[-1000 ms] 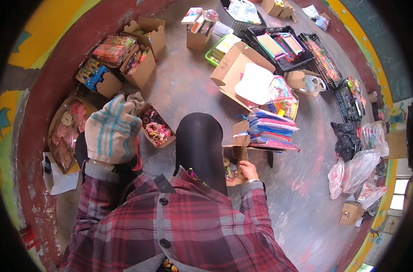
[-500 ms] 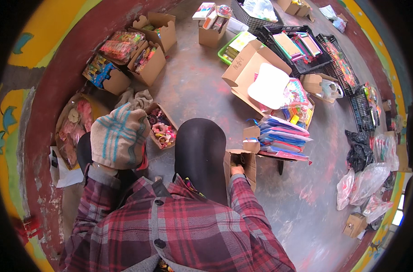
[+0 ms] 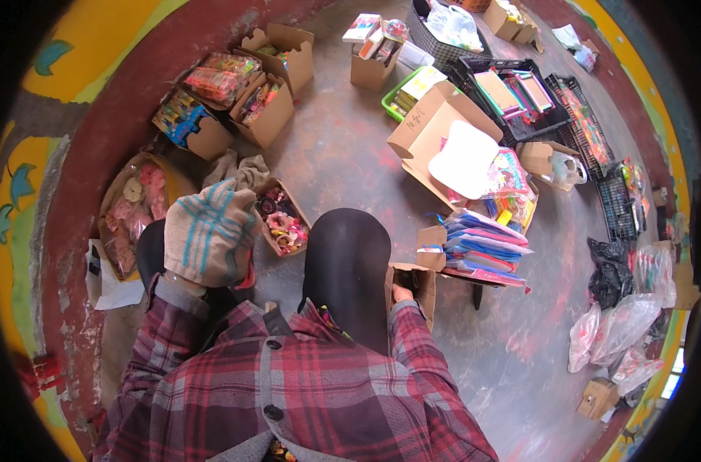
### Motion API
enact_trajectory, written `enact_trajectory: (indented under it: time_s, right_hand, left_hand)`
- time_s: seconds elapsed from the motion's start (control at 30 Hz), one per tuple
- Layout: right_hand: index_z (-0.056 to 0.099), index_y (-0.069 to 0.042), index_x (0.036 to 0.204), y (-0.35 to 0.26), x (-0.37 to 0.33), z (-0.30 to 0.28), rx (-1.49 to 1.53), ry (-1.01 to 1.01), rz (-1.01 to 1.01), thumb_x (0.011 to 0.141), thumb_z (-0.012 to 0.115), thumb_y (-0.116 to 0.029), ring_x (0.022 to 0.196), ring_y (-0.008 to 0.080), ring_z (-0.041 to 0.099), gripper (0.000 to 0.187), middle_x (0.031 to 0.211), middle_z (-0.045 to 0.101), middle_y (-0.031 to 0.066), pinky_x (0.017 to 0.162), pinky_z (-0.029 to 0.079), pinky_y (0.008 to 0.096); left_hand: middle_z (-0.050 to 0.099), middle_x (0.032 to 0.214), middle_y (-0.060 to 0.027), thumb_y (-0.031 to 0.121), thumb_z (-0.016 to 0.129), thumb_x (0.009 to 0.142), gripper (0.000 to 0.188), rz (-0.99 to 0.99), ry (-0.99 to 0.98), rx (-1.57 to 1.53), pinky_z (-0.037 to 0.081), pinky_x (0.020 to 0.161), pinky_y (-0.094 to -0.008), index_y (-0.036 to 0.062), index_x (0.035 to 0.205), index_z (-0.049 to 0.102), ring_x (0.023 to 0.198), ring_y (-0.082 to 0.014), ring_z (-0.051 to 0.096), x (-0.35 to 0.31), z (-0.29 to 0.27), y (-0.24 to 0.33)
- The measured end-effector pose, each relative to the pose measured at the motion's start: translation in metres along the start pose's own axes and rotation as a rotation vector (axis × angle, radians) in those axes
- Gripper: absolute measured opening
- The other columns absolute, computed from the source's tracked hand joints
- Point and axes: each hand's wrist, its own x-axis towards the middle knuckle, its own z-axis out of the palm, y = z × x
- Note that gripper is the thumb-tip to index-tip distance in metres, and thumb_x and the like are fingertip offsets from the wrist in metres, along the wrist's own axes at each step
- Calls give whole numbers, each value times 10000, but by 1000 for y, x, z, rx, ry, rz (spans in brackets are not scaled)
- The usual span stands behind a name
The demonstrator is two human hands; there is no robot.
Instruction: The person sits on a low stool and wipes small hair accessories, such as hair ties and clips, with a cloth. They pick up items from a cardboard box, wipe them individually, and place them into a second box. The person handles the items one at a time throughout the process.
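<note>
A beige cloth [image 3: 212, 235] with teal stripes is bunched over my left hand [image 3: 182, 288], held above the left thigh. The hand makes a rounded, closed shape beneath it, though the fingers themselves are covered. Something red [image 3: 247, 276] peeks out below the cloth's right side. Beside my right knee stands a small brown cardboard box [image 3: 425, 302], its top open. My right hand [image 3: 401, 294] reaches in at the left part of the opening; its fingers are hidden, and whether they hold anything is not visible.
An open carton of hair ties [image 3: 286, 231] lies ahead of my knees, with a box of pink items [image 3: 139, 202] at left. Stacked plastic folders [image 3: 485, 242] stand right of the small box. Beyond are an open carton [image 3: 443, 115] and black crates [image 3: 512, 96]; plastic bags [image 3: 624, 327] lie far right.
The whole view has shifted slightly, with most things a little further right and lower. The cloth-covered left hand has turned slightly; my right hand stays at the box.
</note>
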Motion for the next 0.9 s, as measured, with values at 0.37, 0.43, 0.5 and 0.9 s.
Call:
enact_trajectory:
  time_s: [0.37,0.43,0.5,0.9]
  right_hand:
    - [606,-12,987,-22,14,-17,1244,154,1132,847,523,-37,539,210,602,165,748,609,127,430,495,286]
    - [585,-8,1038,-23,-9,-37,1396,138,991,856,479,1,554,206,605,211,778,614,137,441,508,279]
    - [554,-26,1086,-35,-28,-60,1488,119,969,848,422,47,644,207,609,282,947,610,140,492,519,287]
    - [555,-114,1096,-104,-109,-141,1855,228,399,805,508,-120,678,182,537,294,903,597,58,566,408,296]
  left_hand:
    - [617,950,-85,76,460,885,241,-17,-13,1,516,718,-258,-38,1086,527,830,-174,615,-3,-2,-1]
    - [616,952,-84,73,458,887,240,-14,-21,-8,516,718,-257,-38,1089,525,831,-173,614,-3,-4,-2]
    - [615,953,-84,70,456,888,240,-7,-29,-18,516,718,-255,-38,1092,523,831,-172,613,-2,-5,-4]
    - [609,960,-80,52,445,897,239,68,-65,-71,515,717,-247,-41,1107,511,834,-163,608,-10,-9,1]
